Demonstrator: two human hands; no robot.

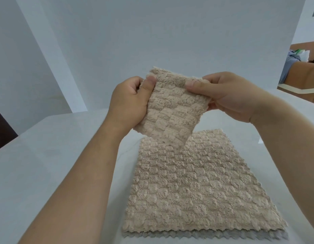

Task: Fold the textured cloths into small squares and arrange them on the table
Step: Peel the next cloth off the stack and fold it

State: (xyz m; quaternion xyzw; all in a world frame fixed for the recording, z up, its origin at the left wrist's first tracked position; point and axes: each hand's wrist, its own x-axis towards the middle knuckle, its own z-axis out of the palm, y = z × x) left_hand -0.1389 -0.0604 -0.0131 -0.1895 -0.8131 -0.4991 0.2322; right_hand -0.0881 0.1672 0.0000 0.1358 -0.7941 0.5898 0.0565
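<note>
I hold a beige textured cloth (172, 110) up in the air above the table, folded into a narrow hanging piece. My left hand (128, 103) pinches its upper left corner, thumb on the front. My right hand (228, 95) pinches the upper right corner the same way. Its lower tip hangs just over a flat stack of unfolded cloths (177, 187) lying on the white table (55, 155). The top cloth of the stack is beige; a grey cloth edge (205, 235) shows underneath at the front.
White walls stand close behind and to the left of the table. At the far right edge a brown piece of furniture (307, 74) holds some clothing or bags. The table's left edge runs diagonally at the left.
</note>
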